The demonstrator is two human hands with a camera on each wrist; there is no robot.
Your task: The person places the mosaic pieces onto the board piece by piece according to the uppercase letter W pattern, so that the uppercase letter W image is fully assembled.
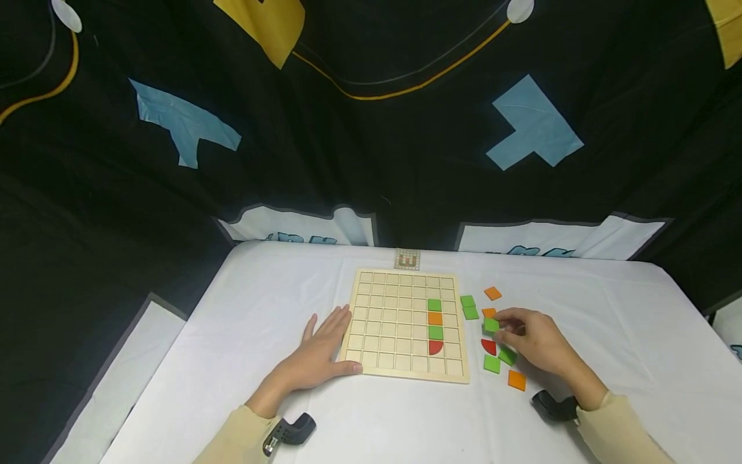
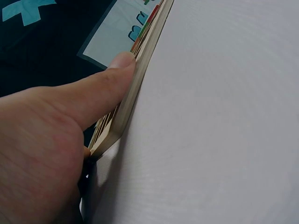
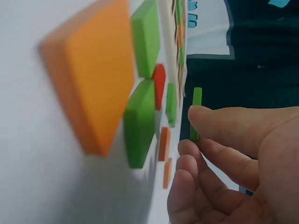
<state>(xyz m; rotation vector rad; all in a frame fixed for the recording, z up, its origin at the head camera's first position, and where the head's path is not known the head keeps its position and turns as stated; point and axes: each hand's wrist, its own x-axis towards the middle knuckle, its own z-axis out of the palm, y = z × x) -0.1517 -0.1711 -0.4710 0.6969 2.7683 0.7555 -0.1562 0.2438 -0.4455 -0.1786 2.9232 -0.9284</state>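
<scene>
A wooden grid board (image 1: pixel 385 322) lies on the white table; one of its columns holds a green, an orange and another green square tile, with a red quarter-round tile (image 1: pixel 435 348) below them. My left hand (image 1: pixel 315 354) rests along the board's left edge, fingers spread, thumb at the near left corner. To the right of the board, my right hand (image 1: pixel 536 338) pinches a green square tile (image 3: pixel 197 113) between thumb and fingers, raised off the table in the right wrist view. Loose green and orange tiles lie around that hand, along with a second red tile (image 1: pixel 489 347).
A small patterned card (image 1: pixel 407 259) lies behind the board's far edge. An orange tile (image 1: pixel 517 380) is nearest the right wrist, and another orange tile (image 1: pixel 493 293) lies farther back. Behind the table hangs a black cloth (image 1: pixel 371 161) with blue and yellow shapes.
</scene>
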